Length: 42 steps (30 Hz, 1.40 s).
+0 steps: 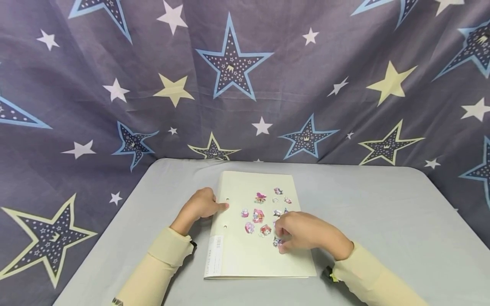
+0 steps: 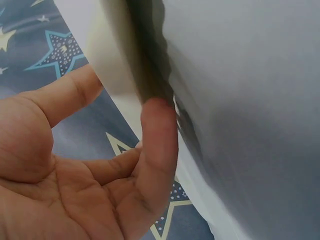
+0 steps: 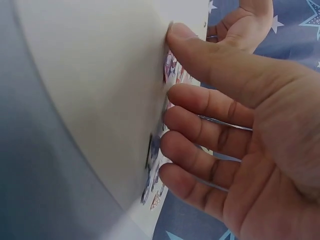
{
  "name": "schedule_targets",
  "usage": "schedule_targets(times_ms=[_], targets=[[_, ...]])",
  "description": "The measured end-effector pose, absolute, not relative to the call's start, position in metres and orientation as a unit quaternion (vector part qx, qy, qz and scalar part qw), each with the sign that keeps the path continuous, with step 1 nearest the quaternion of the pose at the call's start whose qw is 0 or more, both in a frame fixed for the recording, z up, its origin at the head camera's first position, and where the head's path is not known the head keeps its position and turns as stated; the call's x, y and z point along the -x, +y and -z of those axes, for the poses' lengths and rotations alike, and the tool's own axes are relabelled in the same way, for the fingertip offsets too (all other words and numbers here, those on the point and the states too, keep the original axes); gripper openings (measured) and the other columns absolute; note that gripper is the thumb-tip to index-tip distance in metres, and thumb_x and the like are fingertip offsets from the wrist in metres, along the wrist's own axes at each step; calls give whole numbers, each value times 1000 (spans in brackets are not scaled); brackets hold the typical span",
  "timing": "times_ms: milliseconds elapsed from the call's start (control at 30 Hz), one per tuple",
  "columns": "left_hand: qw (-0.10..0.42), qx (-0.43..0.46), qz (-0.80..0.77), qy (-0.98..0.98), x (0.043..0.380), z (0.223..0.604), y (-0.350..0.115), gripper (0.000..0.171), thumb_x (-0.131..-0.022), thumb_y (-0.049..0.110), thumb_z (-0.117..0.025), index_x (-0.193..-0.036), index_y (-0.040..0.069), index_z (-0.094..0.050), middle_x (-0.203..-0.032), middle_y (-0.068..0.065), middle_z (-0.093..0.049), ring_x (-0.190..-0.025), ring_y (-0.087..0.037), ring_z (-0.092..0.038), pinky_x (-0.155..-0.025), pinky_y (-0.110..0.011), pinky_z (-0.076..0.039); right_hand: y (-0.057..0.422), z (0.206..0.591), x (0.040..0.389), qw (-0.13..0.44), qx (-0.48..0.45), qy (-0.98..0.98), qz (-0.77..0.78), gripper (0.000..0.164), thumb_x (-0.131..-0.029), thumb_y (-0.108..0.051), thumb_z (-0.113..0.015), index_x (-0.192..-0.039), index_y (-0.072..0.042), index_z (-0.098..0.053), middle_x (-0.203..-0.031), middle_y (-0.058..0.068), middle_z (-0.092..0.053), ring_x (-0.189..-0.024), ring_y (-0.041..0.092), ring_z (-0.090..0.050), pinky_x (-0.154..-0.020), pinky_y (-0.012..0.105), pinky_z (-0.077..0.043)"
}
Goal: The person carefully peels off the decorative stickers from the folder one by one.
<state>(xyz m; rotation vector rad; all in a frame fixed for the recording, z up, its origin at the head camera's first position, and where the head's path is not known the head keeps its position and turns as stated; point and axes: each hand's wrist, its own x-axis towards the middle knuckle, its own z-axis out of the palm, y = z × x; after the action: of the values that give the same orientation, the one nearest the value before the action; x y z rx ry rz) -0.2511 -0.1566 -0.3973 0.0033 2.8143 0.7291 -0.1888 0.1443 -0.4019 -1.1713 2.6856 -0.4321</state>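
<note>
A cream file folder [image 1: 252, 259] lies on the grey-covered table, with several small shiny stickers [image 1: 258, 215] in pink, red and purple on its cover. My left hand [image 1: 202, 203] is at the folder's left edge. Its thumb rests on the cover near the upper punched hole, while a bent finger [image 2: 160, 145] touches the side of the spine in the left wrist view. Over the right-hand stickers is my right hand [image 1: 306, 231], its loosely bent fingertips and thumb touching the cover. In the right wrist view, dark stickers [image 3: 155, 145] show beside those fingertips. The hand partly hides some stickers.
A white label [image 1: 215, 255] with a barcode runs along the folder's lower left. Grey cloth covers the table [image 1: 367, 204]. Behind it hangs a dark curtain [image 1: 283, 80] printed with stars. Dark bands sit at both cuffs.
</note>
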Motion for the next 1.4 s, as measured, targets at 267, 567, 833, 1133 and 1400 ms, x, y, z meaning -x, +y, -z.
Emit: schedule_targets(times_ms=[267,567,833,1133,1400], targets=[[122,6,-255,959,251,397,-154,41,-80,37,-76,-79,1,-57,-68,-12,-59,-54,-21,-62,-46,-29,-45,142,404,187,85,390,907,131,24,-72,-30,-82,-81,-20,-62,-71,-9,-52,-69,7,-45,-61,22,-40],[117,15,-283,952,250,397,-153,39,-79,32,-78,-81,-1,-57,-71,-13,-59,-51,-21,-64,-49,-33,-53,140,403,183,84,389,909,127,23,-72,-28,-81,-77,-20,-60,-67,-8,-52,-65,5,-44,-59,22,-38],[112,14,-275,955,251,396,-153,38,-79,34,-77,-75,1,-58,-68,-12,-60,-50,-21,-64,-48,-33,-51,140,404,183,108,353,918,144,23,-74,-29,-81,-75,-20,-59,-65,-13,-49,-63,6,-45,-57,23,-40],[113,17,-268,957,250,394,-152,38,-79,36,-77,-76,2,-58,-68,-12,-60,-50,-21,-64,-45,-30,-48,137,405,182,127,326,922,167,21,-75,-26,-80,-75,-19,-60,-68,-14,-52,-66,7,-49,-62,25,-43],[111,17,-262,958,249,395,-153,39,-79,37,-76,-76,3,-58,-66,-12,-60,-49,-21,-63,-45,-30,-46,136,407,181,132,310,926,168,22,-74,-27,-80,-74,-20,-59,-69,-14,-52,-70,8,-49,-66,28,-42]])
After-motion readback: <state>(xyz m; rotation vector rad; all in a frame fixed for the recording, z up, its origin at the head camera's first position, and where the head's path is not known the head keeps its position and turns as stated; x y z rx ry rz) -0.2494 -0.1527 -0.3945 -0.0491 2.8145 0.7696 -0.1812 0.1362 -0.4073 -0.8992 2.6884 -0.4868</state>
